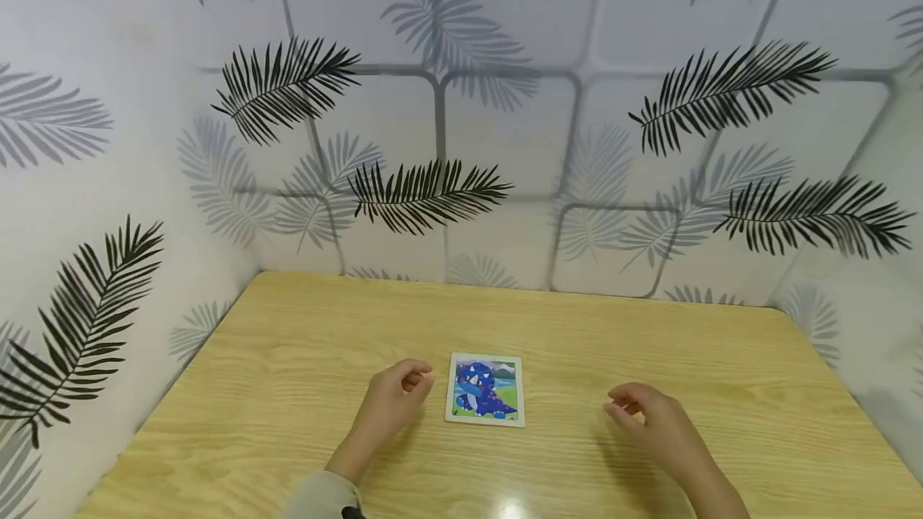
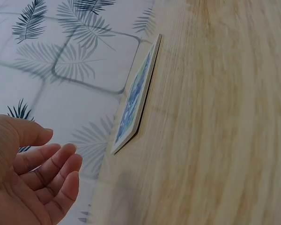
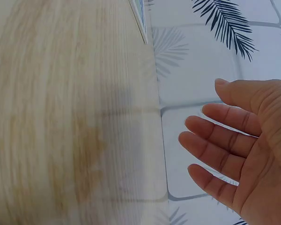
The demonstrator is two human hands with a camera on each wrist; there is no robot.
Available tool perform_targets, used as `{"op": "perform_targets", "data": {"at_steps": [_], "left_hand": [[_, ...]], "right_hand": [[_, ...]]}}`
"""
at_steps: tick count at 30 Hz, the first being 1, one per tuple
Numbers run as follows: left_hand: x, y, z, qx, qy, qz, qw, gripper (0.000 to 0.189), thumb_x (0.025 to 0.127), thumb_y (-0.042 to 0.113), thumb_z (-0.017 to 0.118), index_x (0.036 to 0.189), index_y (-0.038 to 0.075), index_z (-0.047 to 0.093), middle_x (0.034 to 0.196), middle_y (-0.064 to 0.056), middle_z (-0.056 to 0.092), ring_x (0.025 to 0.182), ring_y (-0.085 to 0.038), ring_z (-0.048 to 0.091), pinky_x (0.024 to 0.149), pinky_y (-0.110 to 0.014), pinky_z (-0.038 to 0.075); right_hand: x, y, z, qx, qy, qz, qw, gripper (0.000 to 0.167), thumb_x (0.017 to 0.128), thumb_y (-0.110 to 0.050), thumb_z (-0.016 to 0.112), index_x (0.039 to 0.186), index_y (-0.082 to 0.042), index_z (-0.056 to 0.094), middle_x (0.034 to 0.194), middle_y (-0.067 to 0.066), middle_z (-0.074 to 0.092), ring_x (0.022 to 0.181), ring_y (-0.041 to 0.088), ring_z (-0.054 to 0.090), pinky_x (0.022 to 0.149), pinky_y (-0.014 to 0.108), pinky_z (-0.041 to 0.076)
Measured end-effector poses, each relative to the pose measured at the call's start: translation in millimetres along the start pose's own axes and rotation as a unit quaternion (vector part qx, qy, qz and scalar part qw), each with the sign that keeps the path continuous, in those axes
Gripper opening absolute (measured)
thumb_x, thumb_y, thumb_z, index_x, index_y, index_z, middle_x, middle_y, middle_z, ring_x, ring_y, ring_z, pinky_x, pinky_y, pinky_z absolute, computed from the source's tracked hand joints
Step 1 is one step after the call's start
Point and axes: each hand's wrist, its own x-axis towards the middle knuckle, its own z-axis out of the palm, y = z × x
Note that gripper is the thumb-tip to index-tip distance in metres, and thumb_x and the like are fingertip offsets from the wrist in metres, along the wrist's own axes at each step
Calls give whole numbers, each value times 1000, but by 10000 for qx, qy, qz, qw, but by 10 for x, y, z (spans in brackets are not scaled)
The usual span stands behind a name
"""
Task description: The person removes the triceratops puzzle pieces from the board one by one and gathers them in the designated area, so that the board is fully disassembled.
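Note:
A square picture puzzle point(image 1: 485, 391) with a pale frame lies flat on the table, showing a blue cartoon dinosaur by water and hills. Just left of it hovers my left hand point(image 1: 392, 400), fingers loosely bent, holding nothing and apart from the frame. In the left wrist view the puzzle point(image 2: 135, 101) appears edge-on beyond the fingertips. My right hand point(image 1: 652, 423) is farther off, to the right of the puzzle, above the wood with its fingers relaxed and nothing in them. Only a corner of the puzzle point(image 3: 139, 21) enters the right wrist view.
The wooden table point(image 1: 303, 343) has a light grain and reaches back to a wall point(image 1: 505, 134) covered in leaf-patterned paper. A similar papered wall point(image 1: 108, 183) borders the left side. A bright light reflection sits near the front edge.

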Motion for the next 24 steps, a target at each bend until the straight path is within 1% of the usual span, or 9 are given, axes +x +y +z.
{"op": "perform_targets", "data": {"at_steps": [3,5,11,14,17,20,24], "left_hand": [[53,-68,113,-308,-28,-348,9989,20,89,9,63,105,-2,66,79,-2,59,72,-13,53,66,-28,47],[101,-100,180,-374,-61,-546,9978,22,88,10,64,107,-2,65,79,-2,57,70,-14,51,65,-28,46],[277,-185,326,-245,-199,-862,9958,33,85,12,70,114,0,61,78,-1,53,70,-14,49,66,-28,43],[322,-215,380,-206,-326,-950,9947,39,83,10,72,117,-2,58,76,-1,52,68,-14,47,65,-27,41],[340,-223,423,-247,-413,-1033,9935,43,81,8,74,119,-4,56,75,-1,50,67,-13,46,65,-28,40],[352,-225,458,-208,-413,-1048,9934,46,80,7,75,120,-3,56,74,-1,48,67,-14,45,67,-29,39],[385,-213,482,-65,-354,-1009,9942,47,78,7,75,120,-2,56,73,-1,46,67,-14,44,67,-29,38]], "right_hand": [[23,-18,36,77,-116,-8,9999,22,90,-19,65,104,-2,67,91,0,66,82,17,61,71,36,51],[48,-38,63,126,-185,-10,9997,21,90,-18,65,103,-2,67,91,-1,66,82,16,60,71,35,50],[173,-136,207,226,-247,-222,9992,21,90,-19,64,103,-2,68,90,-1,65,80,14,59,71,34,50],[232,-207,283,216,-322,-212,9990,20,90,-18,65,102,-3,68,90,0,66,79,12,58,70,32,49],[296,-286,338,121,-397,-98,9991,18,89,-17,66,100,-4,68,89,-1,66,75,10,55,67,30,47],[380,-366,389,51,-461,-59,9989,15,88,-16,67,97,-4,68,86,0,65,71,10,52,65,29,46],[527,-482,470,88,-567,-31,9983,13,89,-15,67,97,-6,68,85,-1,64,71,11,52,66,30,45]]}}
